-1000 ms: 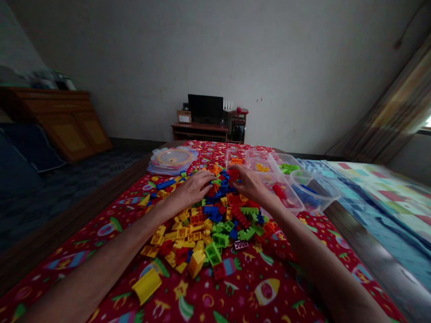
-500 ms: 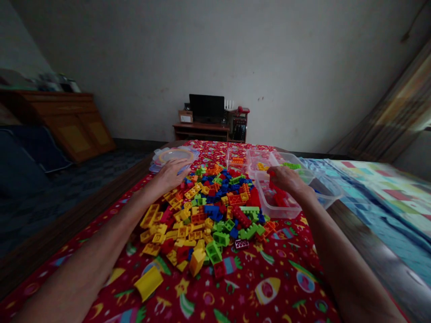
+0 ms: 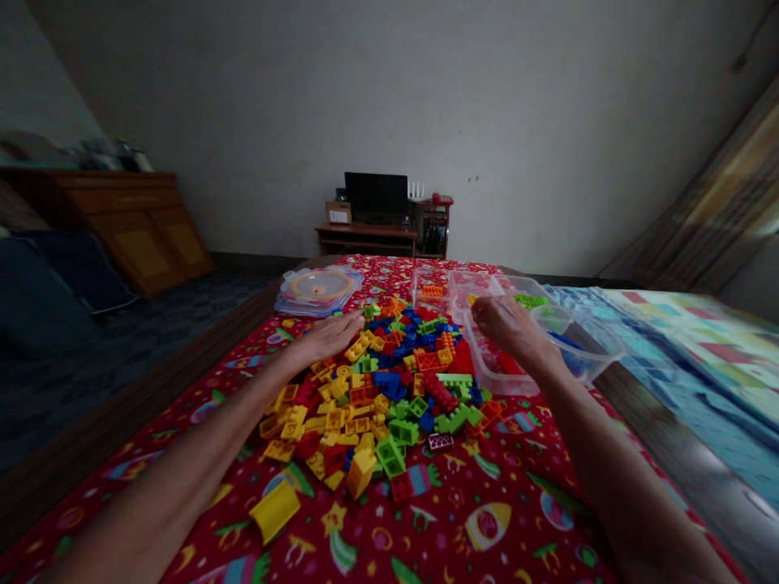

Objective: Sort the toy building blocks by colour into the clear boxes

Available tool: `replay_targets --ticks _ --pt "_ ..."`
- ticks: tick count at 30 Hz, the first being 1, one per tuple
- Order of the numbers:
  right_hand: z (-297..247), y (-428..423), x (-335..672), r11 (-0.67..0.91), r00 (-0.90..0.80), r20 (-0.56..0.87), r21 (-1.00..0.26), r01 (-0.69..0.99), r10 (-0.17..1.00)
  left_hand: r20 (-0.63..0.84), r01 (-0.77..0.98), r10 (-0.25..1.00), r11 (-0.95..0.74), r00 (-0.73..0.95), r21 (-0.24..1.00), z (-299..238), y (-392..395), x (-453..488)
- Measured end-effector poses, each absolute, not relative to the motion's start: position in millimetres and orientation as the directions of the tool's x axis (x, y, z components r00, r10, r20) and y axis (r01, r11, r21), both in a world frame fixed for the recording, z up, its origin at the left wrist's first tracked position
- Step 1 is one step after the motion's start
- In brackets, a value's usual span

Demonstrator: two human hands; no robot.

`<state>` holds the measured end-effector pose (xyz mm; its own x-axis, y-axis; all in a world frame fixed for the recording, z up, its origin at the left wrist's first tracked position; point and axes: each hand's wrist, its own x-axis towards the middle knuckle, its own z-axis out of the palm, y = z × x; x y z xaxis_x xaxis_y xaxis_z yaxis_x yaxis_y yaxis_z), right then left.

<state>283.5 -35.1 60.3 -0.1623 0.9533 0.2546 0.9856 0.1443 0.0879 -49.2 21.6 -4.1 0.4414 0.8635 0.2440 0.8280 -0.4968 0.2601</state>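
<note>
A heap of plastic building bricks (image 3: 389,389) in yellow, blue, green, red and orange lies on a red patterned cloth (image 3: 438,519). My left hand (image 3: 329,337) rests flat at the heap's far left edge, fingers stretched toward the bricks, holding nothing. My right hand (image 3: 508,324) hovers over a clear plastic box (image 3: 487,375) with red bricks in it; its fingers are loosely spread and I see nothing in them. A loose yellow curved brick (image 3: 273,509) lies near me.
Clear boxes with orange bricks (image 3: 429,290) and green bricks (image 3: 528,300) stand behind, and a round clear tub (image 3: 593,353) at the right. Stacked lids (image 3: 320,288) lie far left. A dark wooden table edge (image 3: 669,442) runs along the right. A cabinet (image 3: 146,227) stands at the left wall.
My right hand went from the heap to above the box of red bricks. My left hand swung out toward the lids, then came back to the heap's edge.
</note>
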Motion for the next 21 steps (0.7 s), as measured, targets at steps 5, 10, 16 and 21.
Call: replay_targets --ticks 5,10,16,21 --pt "65 -43 270 0.144 -0.165 0.243 0.105 0.984 0.956 0.272 0.809 0.826 -0.551 0.494 0.203 4 10 -21" --pt "64 -46 263 0.165 -0.195 0.247 0.135 0.977 0.949 0.308 0.652 0.691 -0.721 0.654 0.234 8 -3 0" --pt "48 -43 251 0.295 -0.297 0.311 0.054 0.954 0.903 0.267 0.462 0.526 -0.845 0.807 0.27 15 -24 18" --pt "26 -43 231 0.435 -0.431 0.276 0.049 0.899 0.859 0.278 0.62 0.702 -0.711 0.656 0.332 32 -20 2"
